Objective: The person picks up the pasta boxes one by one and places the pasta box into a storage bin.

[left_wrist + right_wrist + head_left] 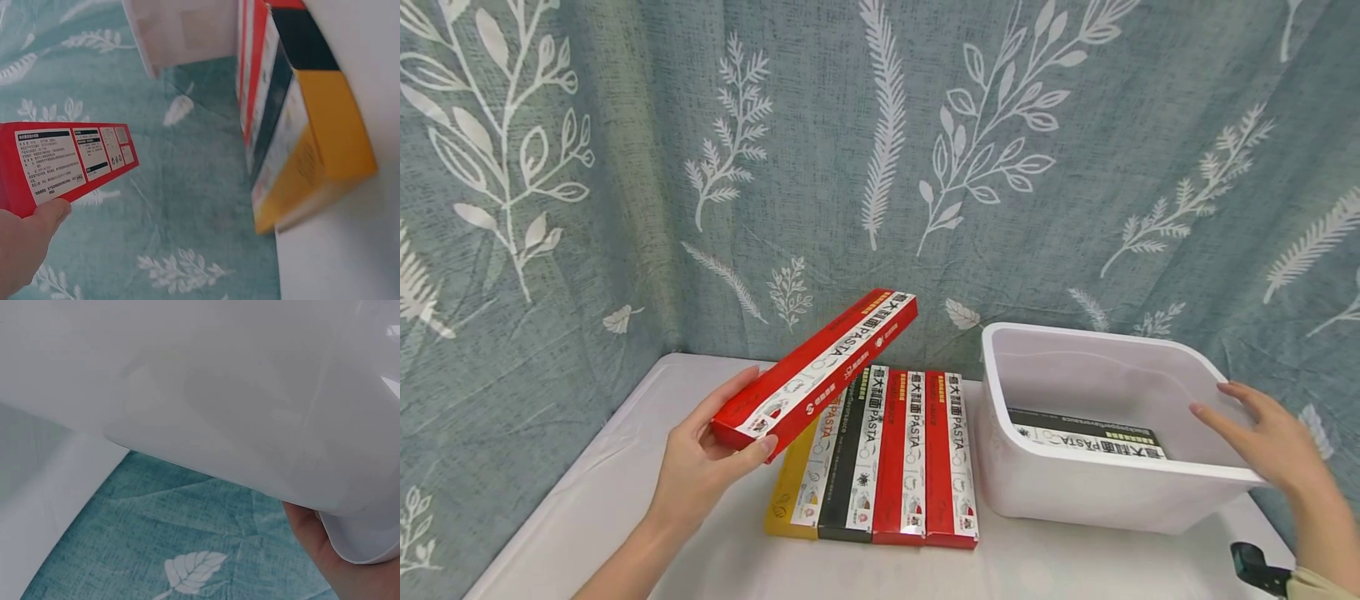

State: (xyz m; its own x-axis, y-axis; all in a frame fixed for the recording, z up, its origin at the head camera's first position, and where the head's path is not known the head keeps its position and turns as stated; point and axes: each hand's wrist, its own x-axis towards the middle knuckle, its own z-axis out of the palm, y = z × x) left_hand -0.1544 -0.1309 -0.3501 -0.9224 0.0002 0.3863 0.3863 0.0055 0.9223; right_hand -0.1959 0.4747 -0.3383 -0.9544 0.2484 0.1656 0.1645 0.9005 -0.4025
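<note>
My left hand (pixel 715 446) grips the near end of a red pasta box (pixel 820 367), its far end tilted up above the other boxes. The left wrist view shows the printed label on this red box (pixel 75 159), with the thumb against its edge. Beneath it lie a yellow pasta box (pixel 790 500), a black pasta box (pixel 842 492) and two red pasta boxes (pixel 898 475), side by side. At the right, my right hand (pixel 1273 429) holds the right-hand rim of a white plastic bin (pixel 1090 496). Inside the bin is a black pasta box (pixel 1086 433).
A white-covered table (pixel 602 492) carries the boxes and the bin. Behind it hangs a blue-green curtain (pixel 820 167) with white leaf prints, which also runs along both sides. A dark strap device (pixel 1258 567) sits at the right wrist.
</note>
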